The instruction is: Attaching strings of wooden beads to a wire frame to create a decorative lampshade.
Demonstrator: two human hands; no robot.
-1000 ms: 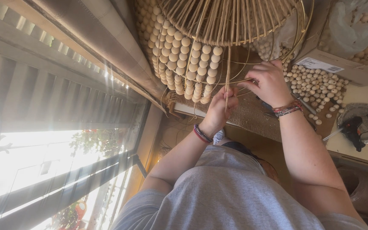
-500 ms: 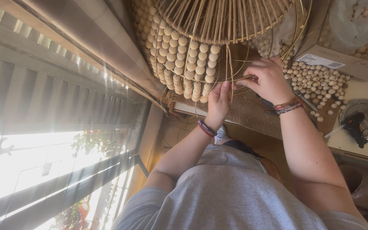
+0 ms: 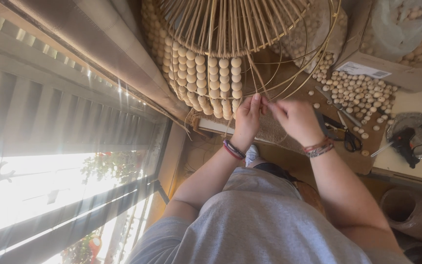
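Whereas 0.5 s ago the hands sat apart along the wire frame (image 3: 289, 73), both now pinch one thin wire strand (image 3: 264, 100) at its lower rim, fingertips nearly touching. Left hand (image 3: 247, 117) and right hand (image 3: 296, 120) closed on it beside the bead rows (image 3: 211, 83); loose beads (image 3: 357, 93), scissors (image 3: 348, 137) on counter (image 3: 416, 166) to the right untouched, so judged fine threading/tying stage.

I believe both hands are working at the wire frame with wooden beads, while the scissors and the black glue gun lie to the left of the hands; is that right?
Not quite: in the head view the scissors and black glue gun lie to the right of the hands. Left hand and right hand are indeed at the wire frame with wooden beads.
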